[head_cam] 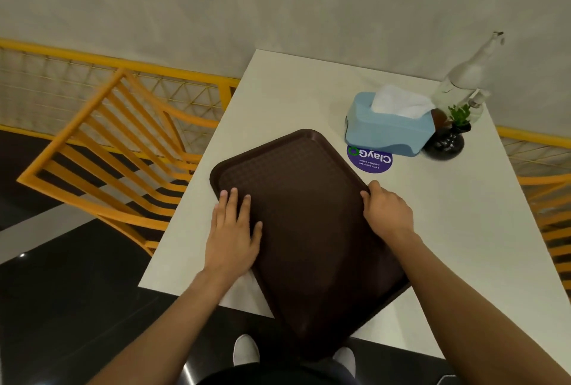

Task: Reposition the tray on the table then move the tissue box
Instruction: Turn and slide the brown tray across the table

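A dark brown tray (309, 208) lies skewed on the white table (278, 100), with its near corner hanging over the table's front edge. My left hand (232, 236) rests flat on the tray's left side, fingers spread. My right hand (386, 211) grips the tray's right rim, thumb on top. A light blue tissue box (386, 128) with white tissue sticking out stands behind the tray, near the far right of the table, apart from both hands.
A round purple sticker (370, 159) lies between tray and tissue box. A small black vase with a green plant (448, 140) and a clear bottle (463, 75) stand right of the box. Orange chairs (108, 137) sit to the left and right. A wall runs behind.
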Demonstrator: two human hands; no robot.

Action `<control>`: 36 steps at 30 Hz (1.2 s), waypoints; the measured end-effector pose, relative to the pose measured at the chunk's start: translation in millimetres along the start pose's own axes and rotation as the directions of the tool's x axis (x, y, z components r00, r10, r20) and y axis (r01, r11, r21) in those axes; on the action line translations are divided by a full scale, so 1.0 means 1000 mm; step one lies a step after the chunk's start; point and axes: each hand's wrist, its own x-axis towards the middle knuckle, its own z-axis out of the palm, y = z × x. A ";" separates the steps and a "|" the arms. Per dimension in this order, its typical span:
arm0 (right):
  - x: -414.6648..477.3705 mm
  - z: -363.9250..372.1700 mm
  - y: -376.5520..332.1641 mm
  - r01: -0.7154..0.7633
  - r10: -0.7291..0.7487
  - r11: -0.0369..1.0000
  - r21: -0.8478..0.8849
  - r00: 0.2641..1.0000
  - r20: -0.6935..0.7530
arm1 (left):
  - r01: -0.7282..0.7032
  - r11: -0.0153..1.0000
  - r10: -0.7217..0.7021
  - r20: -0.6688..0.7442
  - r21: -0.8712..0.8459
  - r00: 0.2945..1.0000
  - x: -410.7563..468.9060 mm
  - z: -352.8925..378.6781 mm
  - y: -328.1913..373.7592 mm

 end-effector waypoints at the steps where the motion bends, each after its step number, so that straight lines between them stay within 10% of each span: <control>1: -0.003 0.001 -0.004 -0.017 0.017 1.000 -0.003 1.000 -0.004 | 0.022 1.000 -0.022 -0.020 -0.016 1.000 0.008 -0.003 -0.006; 17: -0.022 0.002 -0.042 0.041 -0.040 0.984 0.175 0.999 -0.011 | 0.211 0.910 -0.238 -0.035 -0.356 0.971 0.049 -0.016 -0.043; 36: 0.026 0.021 -0.078 -0.071 0.076 0.989 0.131 0.997 -0.027 | 0.120 0.990 -0.120 -0.003 -0.073 0.993 0.105 -0.025 -0.069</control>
